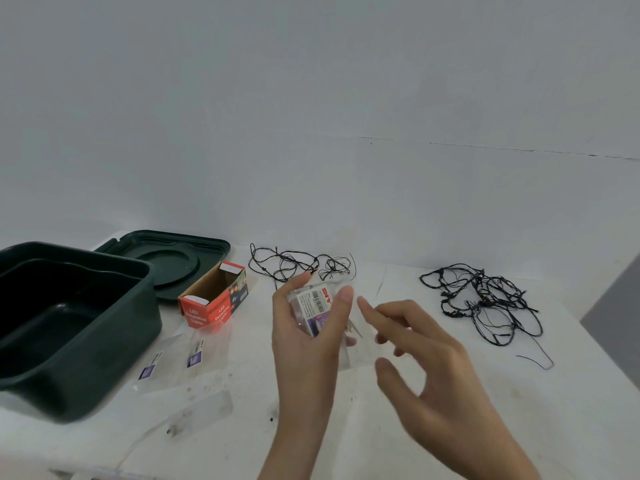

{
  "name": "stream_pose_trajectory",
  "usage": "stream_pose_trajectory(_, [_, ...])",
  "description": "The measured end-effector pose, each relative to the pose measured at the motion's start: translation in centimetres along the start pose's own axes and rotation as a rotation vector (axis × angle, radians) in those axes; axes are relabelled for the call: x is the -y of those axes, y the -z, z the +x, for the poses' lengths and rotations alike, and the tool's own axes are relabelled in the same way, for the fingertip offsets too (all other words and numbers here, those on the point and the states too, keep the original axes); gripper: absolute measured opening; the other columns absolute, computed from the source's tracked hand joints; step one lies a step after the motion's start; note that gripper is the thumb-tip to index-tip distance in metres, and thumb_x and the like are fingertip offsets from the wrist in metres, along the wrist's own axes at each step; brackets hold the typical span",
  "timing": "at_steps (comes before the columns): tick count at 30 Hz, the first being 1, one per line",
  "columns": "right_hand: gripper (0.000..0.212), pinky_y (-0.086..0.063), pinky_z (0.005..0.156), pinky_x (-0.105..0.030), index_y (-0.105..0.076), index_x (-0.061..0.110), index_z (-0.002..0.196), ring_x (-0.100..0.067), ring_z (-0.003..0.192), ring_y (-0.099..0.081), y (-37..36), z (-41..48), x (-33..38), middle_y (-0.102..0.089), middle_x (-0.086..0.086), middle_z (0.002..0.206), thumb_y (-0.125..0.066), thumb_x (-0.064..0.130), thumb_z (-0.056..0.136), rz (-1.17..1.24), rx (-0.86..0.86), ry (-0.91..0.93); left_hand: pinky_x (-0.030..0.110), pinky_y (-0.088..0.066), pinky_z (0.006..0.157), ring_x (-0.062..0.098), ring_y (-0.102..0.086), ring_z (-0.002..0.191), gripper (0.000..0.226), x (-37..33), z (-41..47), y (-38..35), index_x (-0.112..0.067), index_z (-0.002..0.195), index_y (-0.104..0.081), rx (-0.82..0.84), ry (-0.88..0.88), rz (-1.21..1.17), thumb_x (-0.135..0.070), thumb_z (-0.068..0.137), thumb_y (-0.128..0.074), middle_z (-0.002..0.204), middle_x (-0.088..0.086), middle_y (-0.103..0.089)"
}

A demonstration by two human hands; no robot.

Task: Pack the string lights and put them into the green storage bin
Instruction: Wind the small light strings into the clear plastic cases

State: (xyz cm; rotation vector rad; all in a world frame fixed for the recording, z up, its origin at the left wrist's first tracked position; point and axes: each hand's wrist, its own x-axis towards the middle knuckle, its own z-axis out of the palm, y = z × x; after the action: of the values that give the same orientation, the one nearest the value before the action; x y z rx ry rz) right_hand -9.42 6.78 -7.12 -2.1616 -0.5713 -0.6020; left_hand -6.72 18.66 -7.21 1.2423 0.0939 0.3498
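My left hand (304,341) grips a small clear plastic packet (317,308) with a barcode label, held above the white table. Just right of it, my right hand (422,362) hovers with loosely spread fingers near the packet's clear edge. One tangle of black string lights (298,265) lies behind my hands. A bigger tangle (485,299) lies at the right. The open green storage bin (114,327) stands at the left and looks empty.
The bin's green lid (180,251) lies flat behind it. An open orange LED lights box (214,299) rests against the lid. Two clear labelled bags (173,358) lie flat in front of the box. The table's right edge (609,355) is near the big tangle.
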Motion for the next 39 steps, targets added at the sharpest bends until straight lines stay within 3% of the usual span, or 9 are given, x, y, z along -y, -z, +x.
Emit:
stream_pose_trajectory(3, [0.035,-0.048,0.064,-0.018,-0.067,0.032,0.111,-0.01,0.075,-0.061,-0.4,0.7,0.6,-0.064,0.01,0.084,-0.06,0.038,0.078,0.256,-0.151,-0.167,0.018,-0.05,0.053,0.01,-0.065,0.063,0.055,0.0,-0.2,0.0,-0.029,0.107,-0.055,0.034,-0.001,-0.009,-0.038,0.062,-0.085,0.092,0.007,-0.066])
stream_pose_trajectory(11, [0.025,-0.045,0.06,-0.014,-0.076,0.033,0.086,-0.008,0.059,-0.056,-0.3,1.0,0.8,-0.063,0.002,0.065,-0.071,0.011,0.077,0.445,-0.344,-0.338,0.023,-0.05,0.052,0.019,-0.061,0.053,0.051,-0.1,-0.3,0.1,-0.034,0.101,-0.057,0.062,0.029,-0.075,-0.052,0.056,-0.072,0.088,0.027,-0.063])
stream_pose_trajectory(15, [0.018,-0.047,0.063,-0.017,-0.074,0.032,0.092,-0.011,0.063,-0.057,-0.6,1.0,1.1,-0.064,0.007,0.071,-0.074,0.026,0.076,0.349,-0.349,-0.262,0.022,-0.05,0.052,0.018,-0.061,0.052,0.051,0.0,-0.4,0.1,-0.032,0.103,-0.057,0.067,0.023,-0.086,-0.049,0.058,-0.074,0.091,0.018,-0.066])
stream_pose_trajectory(18, [0.023,-0.04,0.064,-0.005,-0.074,0.021,0.098,-0.005,0.066,-0.056,-1.0,1.1,1.2,-0.062,0.012,0.073,-0.069,0.015,0.077,0.107,-0.352,-0.083,0.022,-0.05,0.052,0.017,-0.06,0.053,0.046,-0.3,-0.4,0.2,-0.027,0.107,-0.056,0.069,0.02,-0.091,-0.041,0.066,-0.072,0.089,0.012,-0.067])
stream_pose_trajectory(24, [0.021,-0.041,0.085,-0.004,-0.071,0.018,0.104,0.002,0.1,-0.06,-1.3,1.1,1.3,-0.067,0.011,0.105,-0.06,0.016,0.086,0.057,-0.278,0.018,0.02,-0.051,0.056,0.007,-0.062,0.062,0.044,-0.7,-0.4,0.2,-0.03,0.104,-0.057,0.07,0.021,-0.097,-0.046,0.065,-0.069,0.082,-0.002,-0.066])
stream_pose_trajectory(29, [0.037,-0.043,0.088,-0.009,-0.058,0.034,0.123,-0.001,0.109,-0.058,-1.2,0.9,1.9,-0.063,0.022,0.115,-0.053,0.035,0.086,0.174,-0.118,-0.035,0.034,-0.052,0.088,0.01,-0.066,0.095,0.043,-0.7,-0.3,0.8,-0.033,0.115,-0.051,0.125,0.084,-0.054,-0.055,0.078,-0.054,0.112,0.001,-0.065])
stream_pose_trajectory(33, [0.088,-0.023,0.097,0.0,-0.004,0.041,0.147,0.012,0.125,-0.034,-2.1,0.6,1.5,-0.033,0.041,0.132,-0.058,0.047,0.078,0.022,0.115,-0.06,0.042,-0.044,0.1,0.025,-0.063,0.11,0.042,-0.7,0.3,1.9,-0.025,0.126,-0.045,0.256,0.311,-0.291,-0.032,0.084,-0.052,0.117,0.011,-0.067])
stream_pose_trajectory(35, [0.094,-0.021,0.098,0.0,0.004,0.043,0.146,0.012,0.122,-0.032,-2.5,0.7,0.6,-0.027,0.045,0.129,-0.059,0.037,0.078,-0.06,0.132,-0.053,0.04,-0.046,0.099,0.024,-0.062,0.111,0.045,-0.2,0.8,3.1,-0.021,0.128,-0.044,0.37,0.331,-0.323,-0.023,0.084,-0.056,0.117,0.012,-0.067])
stream_pose_trajectory(39, [0.106,-0.032,0.091,-0.002,0.003,0.057,0.14,0.006,0.114,-0.047,-1.9,1.4,-1.7,-0.049,0.024,0.124,-0.063,0.007,0.073,0.033,0.246,-0.172,0.012,-0.042,0.095,-0.003,-0.047,0.122,0.076,1.3,1.9,5.9,-0.041,0.134,-0.033,0.613,-0.008,0.304,-0.019,0.075,-0.075,0.139,-0.017,-0.043])
